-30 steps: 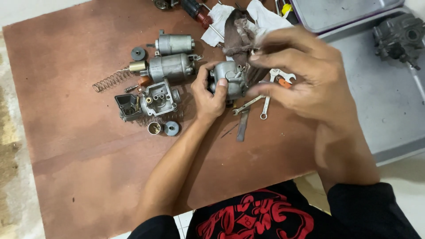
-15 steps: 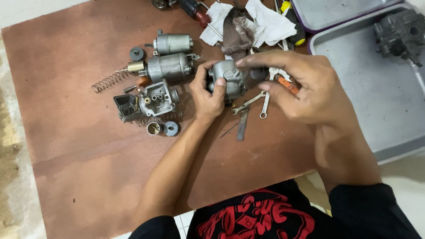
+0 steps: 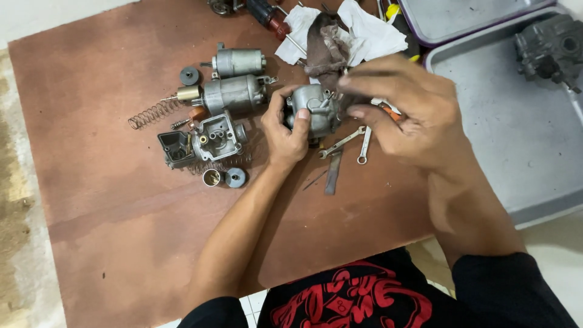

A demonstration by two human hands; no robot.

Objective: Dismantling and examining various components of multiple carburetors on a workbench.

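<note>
The left hand (image 3: 285, 136) grips a grey metal carburetor body (image 3: 313, 109) from its left side, thumb pressed on the front face and fingers wrapped behind it, lifted just above the brown board (image 3: 109, 206). The right hand (image 3: 413, 115) closes in from the right, fingertips (image 3: 355, 82) bunched together and touching the body's upper right edge; whether they pinch a small part there cannot be told. The body thus sits between both sets of fingers, the left hand bearing it. Two small wrenches (image 3: 352, 143) lie just below the right fingers.
</note>
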